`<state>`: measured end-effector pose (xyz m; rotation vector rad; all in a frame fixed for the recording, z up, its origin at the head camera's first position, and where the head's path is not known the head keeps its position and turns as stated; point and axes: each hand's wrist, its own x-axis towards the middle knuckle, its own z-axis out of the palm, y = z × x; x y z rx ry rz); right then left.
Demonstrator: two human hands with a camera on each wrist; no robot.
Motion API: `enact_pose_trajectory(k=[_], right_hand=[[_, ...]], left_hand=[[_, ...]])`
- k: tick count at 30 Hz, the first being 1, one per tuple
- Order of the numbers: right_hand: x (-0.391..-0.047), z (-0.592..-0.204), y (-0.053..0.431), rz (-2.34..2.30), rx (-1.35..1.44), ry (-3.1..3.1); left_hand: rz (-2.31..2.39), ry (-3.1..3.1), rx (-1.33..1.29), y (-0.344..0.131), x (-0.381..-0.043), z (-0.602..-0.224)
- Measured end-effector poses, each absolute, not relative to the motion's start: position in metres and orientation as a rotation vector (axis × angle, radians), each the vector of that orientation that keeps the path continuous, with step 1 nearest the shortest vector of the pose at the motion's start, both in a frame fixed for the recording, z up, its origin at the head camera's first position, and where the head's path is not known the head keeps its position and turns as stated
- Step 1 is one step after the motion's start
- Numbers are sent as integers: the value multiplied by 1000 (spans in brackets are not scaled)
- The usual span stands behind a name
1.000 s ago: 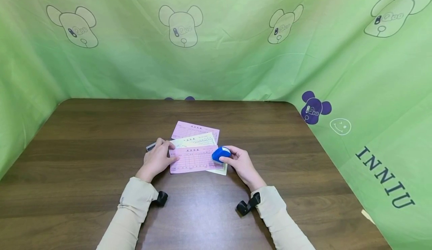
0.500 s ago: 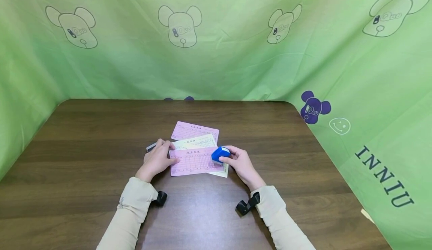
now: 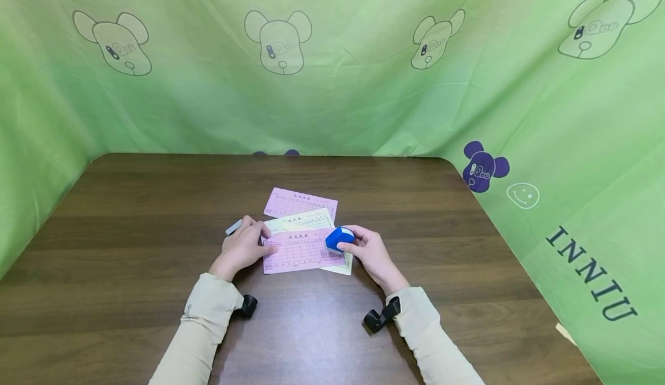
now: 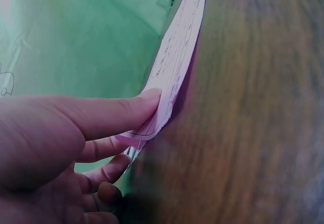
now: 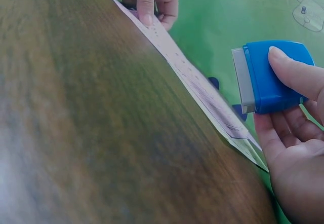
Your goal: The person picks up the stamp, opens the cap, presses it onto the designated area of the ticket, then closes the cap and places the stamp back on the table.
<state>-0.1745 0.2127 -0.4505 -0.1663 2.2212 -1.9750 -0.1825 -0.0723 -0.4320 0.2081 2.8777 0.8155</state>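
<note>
My left hand [image 3: 241, 249] pinches the left end of a pink printed slip [image 3: 301, 251], thumb [image 4: 144, 105] on top and fingers beneath. Below that slip, a pale yellow-green slip [image 3: 306, 217] sticks out at the back and the lower right. A thin, light-edged flat piece [image 3: 233, 227] shows just beyond the left hand, mostly hidden by it. In my right hand [image 3: 375, 252] is a blue stamp [image 5: 278, 74], gripped between thumb and fingers. Its grey base [image 5: 244, 81] faces the pink slip's right end, with a gap between them in the right wrist view.
Another pink slip [image 3: 298, 199] lies behind, partly covered by the pale one. Everything is on a brown wooden table [image 3: 156, 200]. Green printed cloth [image 3: 353, 102] hangs along the back and sides.
The front pink slip and the pale slip have slid a little toward me. The stamp stays nearly in place, and the rear pink slip has barely moved.
</note>
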Motion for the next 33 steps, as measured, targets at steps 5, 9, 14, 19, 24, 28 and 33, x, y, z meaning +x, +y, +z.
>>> enact_pose_trajectory(k=[5,9,14,19,24,28,33], right_hand=[[-173,-449,215,-1975,-162,2235],[-173,-449,216,-1987,-168,2224],[-174,-450,217,-2005,-173,2208],[-173,-448,217,-2051,-183,2150],[-172,-445,217,-2089,-212,2089],[-171,-444,216,-2081,-248,2083],[-171,-444,214,-2090,-278,2073]], left_hand=[[783,2891,258,-70,-184,-432],[773,2895,307,-69,-185,-431],[859,2880,326,-68,-185,-430],[942,2888,306,-68,-187,-430],[1072,2895,263,-69,-189,-429],[1169,2902,215,-70,-189,-428],[1287,2881,155,-71,-191,-426]])
